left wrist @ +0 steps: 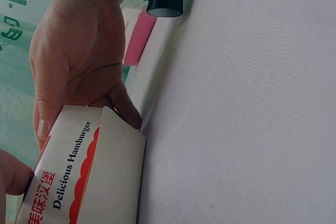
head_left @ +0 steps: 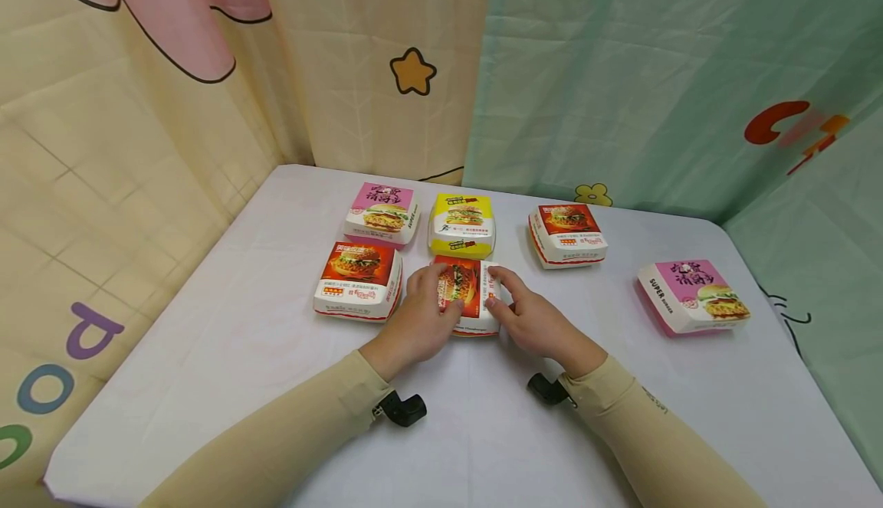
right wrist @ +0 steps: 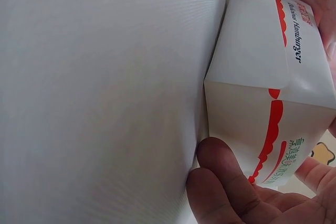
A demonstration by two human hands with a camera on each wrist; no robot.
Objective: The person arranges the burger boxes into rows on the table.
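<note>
A red-topped white hamburger box (head_left: 464,297) sits on the table in front of me, between my hands. My left hand (head_left: 419,324) grips its left side, thumb near the front top edge. On the opposite side my right hand (head_left: 536,320) holds the box, thumb toward its front corner. From the left wrist, the box's front (left wrist: 84,166) reads "Delicious Hamburger". Seen from the right wrist, two right fingertips (right wrist: 218,158) lie low against the box's side (right wrist: 247,124), close to the cloth.
A yellow burger box (head_left: 462,226) stands right behind the held one. To the left are a pink box (head_left: 382,213) and a red box (head_left: 359,280). Another red box (head_left: 568,234) stands behind right; a pink one (head_left: 693,295) is far right. Curtains hang behind the white table (head_left: 469,431).
</note>
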